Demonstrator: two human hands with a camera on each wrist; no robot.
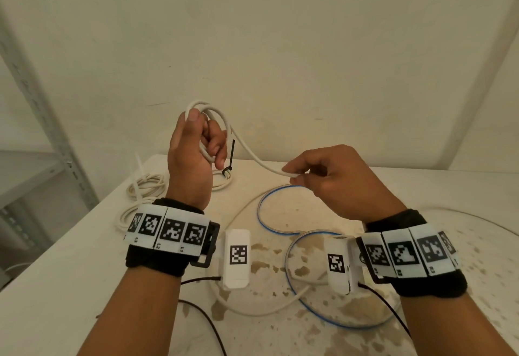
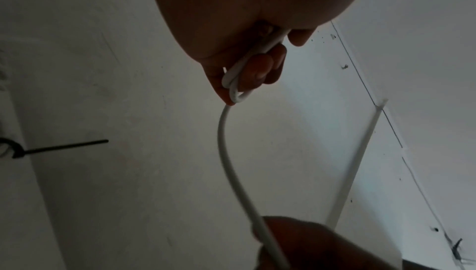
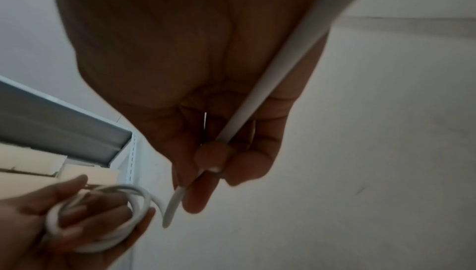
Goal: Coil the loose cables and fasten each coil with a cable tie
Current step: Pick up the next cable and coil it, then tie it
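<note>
My left hand [image 1: 196, 142] is raised above the table and grips a small coil of white cable [image 1: 209, 111], with loops wound round its fingers [image 2: 253, 70]. From that coil the white cable [image 1: 252, 156] runs down to my right hand [image 1: 317, 175], which pinches it between thumb and fingers [image 3: 211, 156]. In the right wrist view the cable [image 3: 280, 66] passes across the palm, and the coil [image 3: 98, 221] sits in the left hand at lower left. A black cable tie [image 1: 230, 156] stands up from a tied white coil [image 1: 222, 178] behind the left hand.
Further white coils [image 1: 140, 187] lie at the table's left. A blue-and-white cable [image 1: 280, 212] and the loose white cable [image 1: 252, 310] snake over the stained white table [image 1: 309, 336]. A metal shelf [image 1: 42, 136] stands at left. The wall is close behind.
</note>
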